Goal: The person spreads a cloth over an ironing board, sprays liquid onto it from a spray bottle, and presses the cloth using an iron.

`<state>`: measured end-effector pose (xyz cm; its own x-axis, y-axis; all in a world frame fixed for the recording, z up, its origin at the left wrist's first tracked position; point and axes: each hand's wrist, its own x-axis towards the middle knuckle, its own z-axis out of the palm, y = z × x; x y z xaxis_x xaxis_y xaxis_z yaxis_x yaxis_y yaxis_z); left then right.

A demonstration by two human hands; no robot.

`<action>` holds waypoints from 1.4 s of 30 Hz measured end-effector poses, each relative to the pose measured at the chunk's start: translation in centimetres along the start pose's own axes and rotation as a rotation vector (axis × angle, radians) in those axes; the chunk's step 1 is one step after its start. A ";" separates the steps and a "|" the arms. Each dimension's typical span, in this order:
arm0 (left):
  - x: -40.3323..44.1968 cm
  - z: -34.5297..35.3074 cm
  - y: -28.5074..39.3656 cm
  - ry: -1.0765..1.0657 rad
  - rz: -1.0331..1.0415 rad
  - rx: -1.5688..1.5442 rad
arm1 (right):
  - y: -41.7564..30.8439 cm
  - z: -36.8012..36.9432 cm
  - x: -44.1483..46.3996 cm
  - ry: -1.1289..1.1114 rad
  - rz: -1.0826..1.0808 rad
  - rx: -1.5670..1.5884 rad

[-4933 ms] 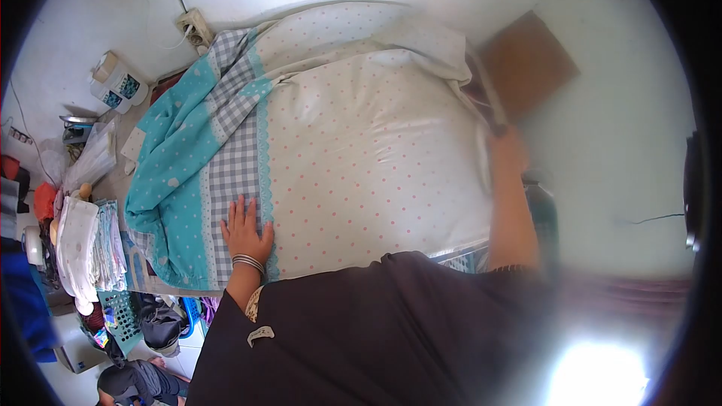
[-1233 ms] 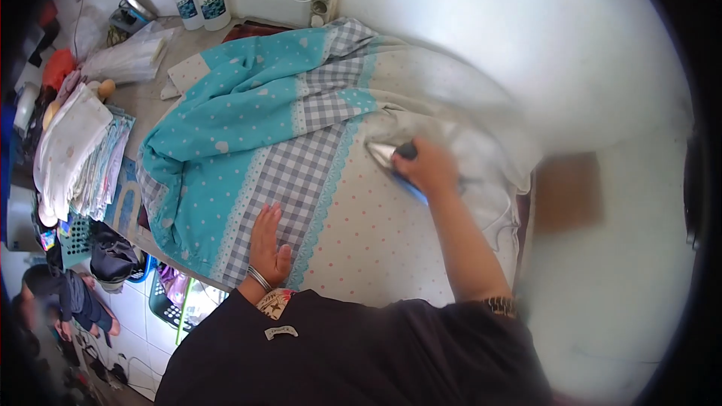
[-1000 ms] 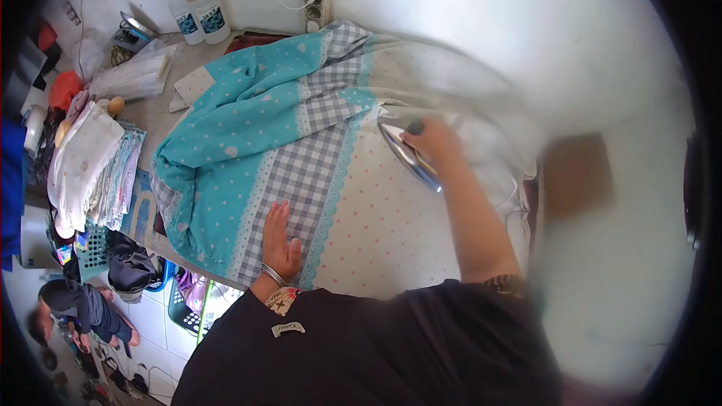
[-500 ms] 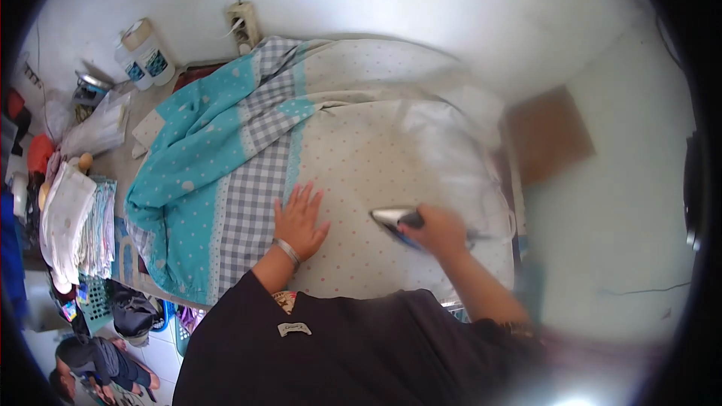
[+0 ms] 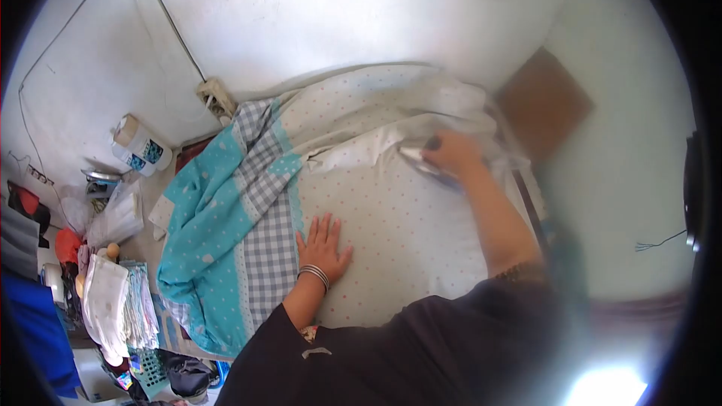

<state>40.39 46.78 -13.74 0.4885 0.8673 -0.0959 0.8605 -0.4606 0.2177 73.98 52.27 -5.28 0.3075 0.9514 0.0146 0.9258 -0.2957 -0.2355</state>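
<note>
One iron [image 5: 416,156] | right grip [image 5: 457,154] seemingly clasping it | left grip [image 5: 324,252] spread | open fabric [image 5: 387,218] between

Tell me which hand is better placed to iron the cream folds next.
Probably the right hand: it grips the iron, whose tip is close to the cream folds. The left hand rests flat on the dotted fabric beside the checked band, holding no tool.

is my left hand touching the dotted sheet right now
Touching: the head view shows the left hand lying flat, palm down, on the sheet.
</note>
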 end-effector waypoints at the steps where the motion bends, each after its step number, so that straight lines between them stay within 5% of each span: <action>1: 0.0 -0.1 -0.2 0.013 0.005 0.000 | -0.4 -0.6 -0.6 -0.112 -0.085 0.043; 7: 0.1 -0.1 0.2 -0.040 -0.017 -0.040 | -5.5 -0.3 -4.2 -0.270 -0.259 -0.086; 11: 0.2 0.0 0.1 0.006 -0.012 -0.006 | -2.8 0.2 0.8 -0.033 0.016 -0.022; 15: 0.0 0.0 0.0 0.017 -0.018 -0.010 | -0.6 0.9 1.8 0.134 0.015 0.000; 19: 0.2 -0.1 -0.1 0.027 -0.010 -0.031 | -3.7 -2.3 -6.4 -0.284 0.024 0.020; 23: 0.0 -0.4 0.0 -0.012 -0.028 -0.037 | -4.2 -1.0 -15.7 -0.286 -0.104 -0.009; 26: 0.2 -0.2 0.1 -0.002 -0.034 -0.023 | -3.2 -1.0 -15.2 -0.321 -0.092 -0.057; 34: 0.3 -0.1 0.6 0.030 -0.026 -0.001 | 6.8 -0.6 -2.7 0.132 0.242 -0.121; 37: 0.2 -0.1 0.6 0.035 -0.023 -0.003 | 9.4 -1.5 -0.4 0.114 0.400 -0.045; 40: 0.2 -0.2 0.7 0.038 -0.028 -0.013 | 9.4 -1.3 -0.6 0.172 0.278 0.008; 42: 0.3 -0.2 0.6 0.021 -0.035 -0.016 | 7.5 -1.7 -1.7 -0.054 0.115 0.000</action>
<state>41.04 46.79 -13.42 0.4546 0.8867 -0.0838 0.8747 -0.4267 0.2299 80.77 48.25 -5.39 0.3992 0.9145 -0.0649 0.8853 -0.4030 -0.2322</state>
